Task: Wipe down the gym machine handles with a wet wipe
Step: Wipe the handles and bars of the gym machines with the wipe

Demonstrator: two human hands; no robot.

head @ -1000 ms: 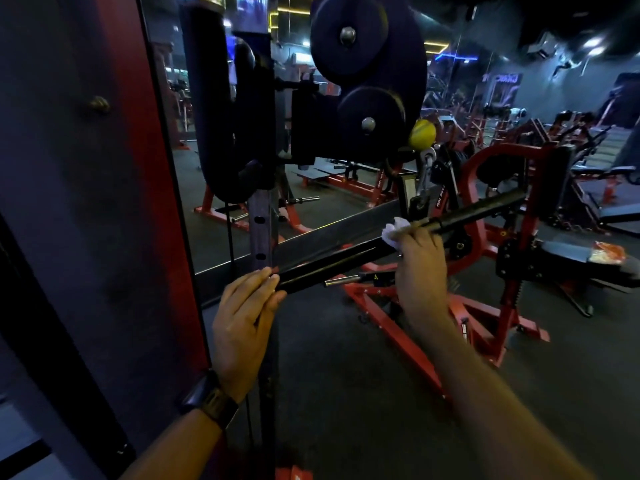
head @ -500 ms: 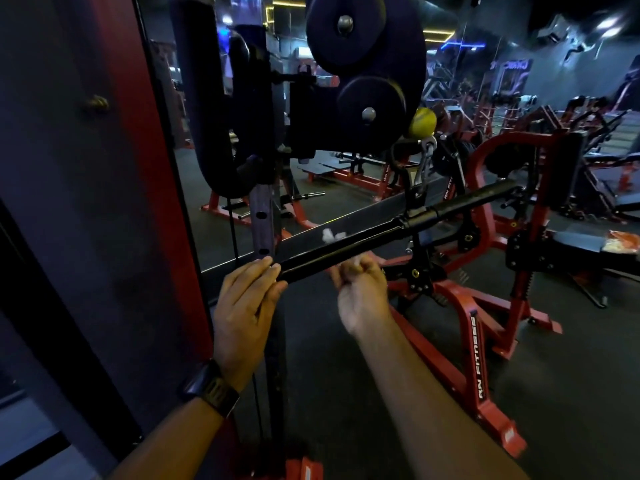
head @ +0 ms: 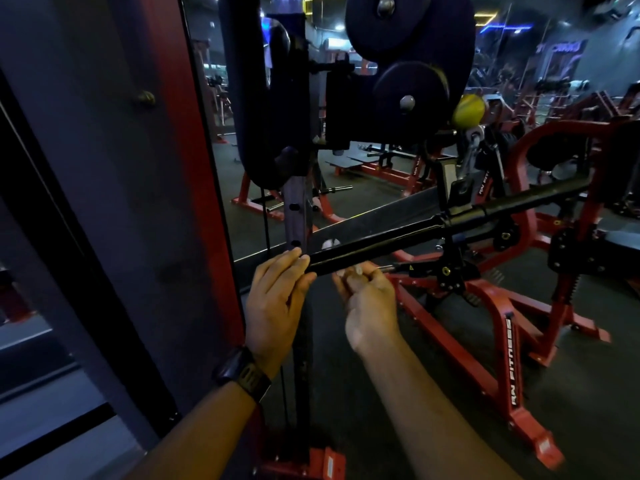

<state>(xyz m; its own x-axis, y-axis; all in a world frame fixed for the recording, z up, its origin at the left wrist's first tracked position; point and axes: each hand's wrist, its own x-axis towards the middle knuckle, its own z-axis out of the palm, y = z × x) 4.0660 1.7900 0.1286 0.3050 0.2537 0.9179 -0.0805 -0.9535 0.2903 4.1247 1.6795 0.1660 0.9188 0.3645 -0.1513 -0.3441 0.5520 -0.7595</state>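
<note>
Head view looks down on the bar (head: 398, 237), a black handle that slants from low near the middle of the frame up to the right. There it meets a clamp and carries on as a thinner black tube. The wipe (head: 330, 243) shows as a small white scrap just above the bar near its lower end, with more white between the fingertips below (blur hides how it is folded).

The right hand (head: 370, 306) sits under the bar, fingers curled upward round the wipe and against the bar's underside. Its forearm runs in from the lower right corner. The left hand (head: 277, 299) is just beside it, fingers straight and together, their tips laid on the bar's lower end; it grips nothing. The two hands are near each other but apart. A dark watch (head: 242, 375) is on the left wrist.

Behind the bar's lower end stands a drilled steel post (head: 294, 216). Above and to its right hang dark round plates (head: 410, 95), with a yellow ball (head: 467, 110) at their right. A red frame (head: 509, 344) lettered in white rests on the dark floor (head: 363, 427) below and right of the bar. A red-edged panel (head: 207, 168) fills the left side.
</note>
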